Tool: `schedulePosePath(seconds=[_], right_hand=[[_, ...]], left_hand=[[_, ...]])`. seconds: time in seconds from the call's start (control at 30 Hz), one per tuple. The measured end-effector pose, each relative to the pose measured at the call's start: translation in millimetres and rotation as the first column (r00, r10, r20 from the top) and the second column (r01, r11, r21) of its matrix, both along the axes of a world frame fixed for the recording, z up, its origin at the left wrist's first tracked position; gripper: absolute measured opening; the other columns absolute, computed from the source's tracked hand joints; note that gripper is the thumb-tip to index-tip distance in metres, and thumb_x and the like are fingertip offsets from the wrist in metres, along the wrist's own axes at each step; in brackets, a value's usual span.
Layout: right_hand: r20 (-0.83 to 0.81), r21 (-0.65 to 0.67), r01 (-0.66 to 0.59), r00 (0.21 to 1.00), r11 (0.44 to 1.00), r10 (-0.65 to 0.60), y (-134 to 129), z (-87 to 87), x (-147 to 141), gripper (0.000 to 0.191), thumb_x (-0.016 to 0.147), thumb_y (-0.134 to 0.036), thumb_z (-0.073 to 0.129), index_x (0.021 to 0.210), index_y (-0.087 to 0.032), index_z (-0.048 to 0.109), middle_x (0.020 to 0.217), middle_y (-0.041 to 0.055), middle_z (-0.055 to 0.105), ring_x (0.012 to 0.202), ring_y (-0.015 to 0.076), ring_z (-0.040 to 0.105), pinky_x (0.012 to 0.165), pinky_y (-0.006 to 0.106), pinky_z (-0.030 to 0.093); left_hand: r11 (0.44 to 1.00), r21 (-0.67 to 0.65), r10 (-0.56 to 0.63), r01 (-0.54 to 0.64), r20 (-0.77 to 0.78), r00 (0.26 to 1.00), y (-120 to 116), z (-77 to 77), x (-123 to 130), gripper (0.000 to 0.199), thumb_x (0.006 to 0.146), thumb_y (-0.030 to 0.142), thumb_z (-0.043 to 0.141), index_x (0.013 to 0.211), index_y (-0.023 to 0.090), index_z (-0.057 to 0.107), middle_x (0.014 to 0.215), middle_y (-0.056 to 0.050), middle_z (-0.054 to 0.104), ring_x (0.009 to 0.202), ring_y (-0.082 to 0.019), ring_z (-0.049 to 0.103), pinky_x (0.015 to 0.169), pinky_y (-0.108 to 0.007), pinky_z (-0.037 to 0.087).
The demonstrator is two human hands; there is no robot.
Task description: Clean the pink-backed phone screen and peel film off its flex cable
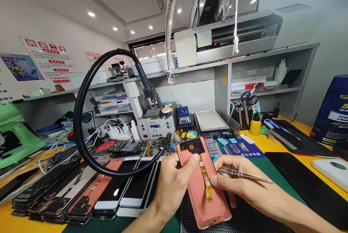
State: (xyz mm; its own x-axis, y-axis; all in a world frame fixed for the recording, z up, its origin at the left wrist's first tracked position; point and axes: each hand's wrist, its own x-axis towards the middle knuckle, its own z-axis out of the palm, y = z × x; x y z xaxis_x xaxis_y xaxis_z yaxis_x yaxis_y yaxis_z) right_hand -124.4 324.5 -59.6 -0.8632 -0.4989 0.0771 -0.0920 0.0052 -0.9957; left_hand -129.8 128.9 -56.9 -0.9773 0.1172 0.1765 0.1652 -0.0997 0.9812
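While tweezers [244,174] slant rightward, both hands [174,178] flank the pink panel [199,189].

Phone panel [196,189]: was held at centre, left hand [174,177] at its nine o'clock, right hand [237,186] with tool [250,177] at three. Phones [89,189]: lay stacked beyond, at nine. Heating machine [157,127]: stood at eleven. Hot plate [213,122]: twelve. Bottle [255,124]: one. Printer [224,40]: sat on shelf [293,50], twelve, behind the plate.
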Motion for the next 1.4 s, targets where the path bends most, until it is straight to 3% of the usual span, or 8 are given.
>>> schedulePosePath(seconds=[0.2, 0.47, 0.63, 0.93, 1.13, 1.3, 1.4], right_hand=[[0.024, 0.079, 0.012, 1.000, 0.997, -0.014, 0, 1.0, 4, 0.029, 0.087, -0.049, 0.066, 0.085, -0.021, 0.062, 0.073, -0.0021, 0.059, 0.061, 0.0136, 0.054, 0.056, 0.025, 0.048], [0.019, 0.155, 0.054, 0.998, 0.986, -0.058, 0, -5.1, 5, 0.022, 0.080, -0.054, 0.068, 0.083, -0.032, 0.063, 0.075, 0.0002, 0.063, 0.066, 0.0235, 0.059, 0.059, 0.035, 0.048], [0.058, 0.181, -0.001, 0.998, 0.983, -0.010, -7, 2.7, 7, 0.030, 0.081, -0.057, 0.064, 0.079, -0.027, 0.062, 0.074, 0.0014, 0.062, 0.065, 0.0219, 0.057, 0.058, 0.034, 0.047], [0.029, 0.167, 0.003, 1.000, 0.986, -0.008, -1, -11.6, 4, 0.023, 0.084, -0.052, 0.066, 0.084, -0.030, 0.064, 0.077, -0.0004, 0.060, 0.066, 0.0208, 0.055, 0.060, 0.034, 0.046], [0.026, 0.192, -0.012, 1.000, 0.981, 0.007, -1, -8.9, 6, 0.030, 0.086, -0.055, 0.064, 0.086, -0.025, 0.061, 0.078, -0.0014, 0.056, 0.067, 0.0166, 0.050, 0.061, 0.029, 0.045], [0.061, 0.165, -0.016, 0.998, 0.986, 0.006, -3, -0.9, 5, 0.033, 0.088, -0.054, 0.063, 0.087, -0.021, 0.059, 0.075, -0.0018, 0.055, 0.064, 0.0135, 0.050, 0.058, 0.025, 0.044], [0.052, 0.147, 0.029, 0.998, 0.989, -0.037, -3, 2.4, 5, 0.031, 0.087, -0.050, 0.066, 0.084, -0.020, 0.060, 0.074, -0.0021, 0.057, 0.063, 0.0124, 0.050, 0.058, 0.024, 0.044]], left_hand=[[0.997, 0.071, -0.005, 0.005, -0.003, 1.000, -3, -0.7, -2, 0.028, 0.086, 0.041, 0.067, 0.075, 0.017, 0.059, 0.074, 0.001, 0.051, 0.069, -0.013, 0.045, 0.066, -0.025, 0.040], [0.993, 0.114, -0.013, 0.012, 0.012, 1.000, -7, -8.7, -6, 0.037, 0.088, 0.039, 0.064, 0.064, 0.018, 0.047, 0.067, 0.003, 0.037, 0.063, -0.011, 0.029, 0.058, -0.025, 0.032], [0.992, 0.120, -0.028, 0.025, 0.017, 0.999, -10, -8.3, -5, 0.038, 0.089, 0.037, 0.063, 0.063, 0.020, 0.039, 0.067, 0.004, 0.032, 0.063, -0.011, 0.027, 0.059, -0.026, 0.030], [0.998, 0.064, -0.023, 0.023, -0.001, 1.000, -16, -13.0, -5, 0.041, 0.089, 0.038, 0.059, 0.062, 0.021, 0.034, 0.066, 0.003, 0.029, 0.062, -0.012, 0.023, 0.056, -0.028, 0.023], [0.999, 0.038, 0.013, -0.012, -0.031, 0.999, -16, -12.6, -6, 0.042, 0.089, 0.037, 0.059, 0.061, 0.022, 0.032, 0.064, 0.004, 0.027, 0.061, -0.011, 0.021, 0.054, -0.028, 0.021], [0.997, 0.074, -0.007, 0.010, -0.041, 0.999, -18, -12.3, -3, 0.041, 0.090, 0.035, 0.057, 0.060, 0.021, 0.033, 0.062, 0.005, 0.029, 0.059, -0.010, 0.023, 0.054, -0.026, 0.024], [0.994, 0.105, -0.025, 0.031, -0.060, 0.998, -20, -10.2, -8, 0.035, 0.090, 0.033, 0.055, 0.061, 0.019, 0.041, 0.062, 0.004, 0.036, 0.058, -0.010, 0.033, 0.055, -0.025, 0.033]])
